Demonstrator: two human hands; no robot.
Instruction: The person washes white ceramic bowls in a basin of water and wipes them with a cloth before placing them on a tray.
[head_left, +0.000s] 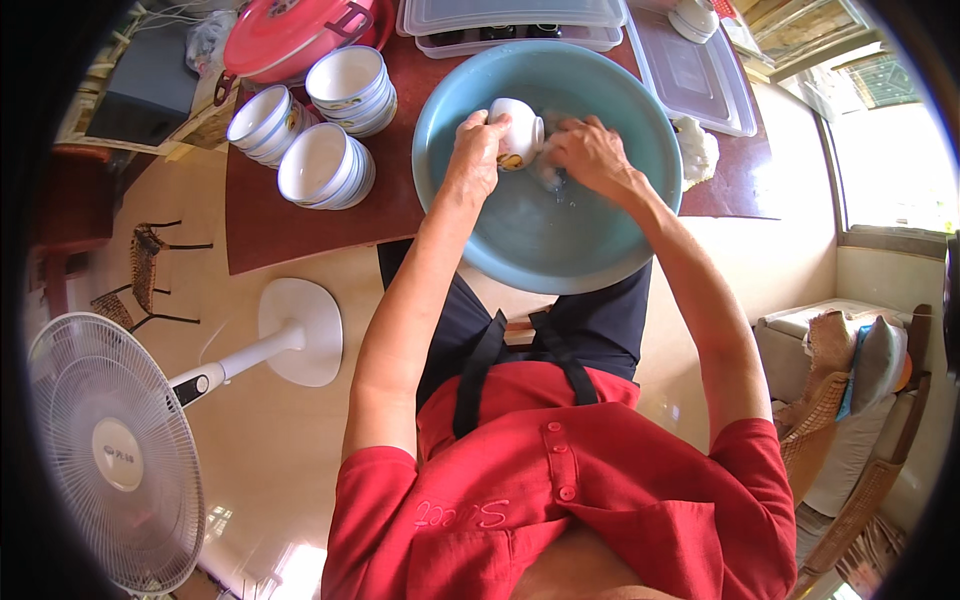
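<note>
A large blue plastic basin (570, 259) holding water stands at the edge of a dark red table. Inside its rim my left hand (478, 150) grips a white ceramic bowl (517, 133) with a painted fruit pattern, tilted on its side with its foot facing right. Just right of the bowl's foot, my right hand (592, 154) has its fingers bent round a wet whitish cloth (550, 176), partly hidden beneath the fingers. Stacks of similar bowls (313, 165) sit on the table to the left of the basin.
A red lidded pot (281, 37) stands behind the stacks. Clear plastic boxes (510, 16) lie beyond the basin, and a plastic lid (694, 75) carries small bowls (694, 19). A crumpled white cloth or bag (697, 150) touches the basin's right side. A standing fan (116, 450) is at lower left.
</note>
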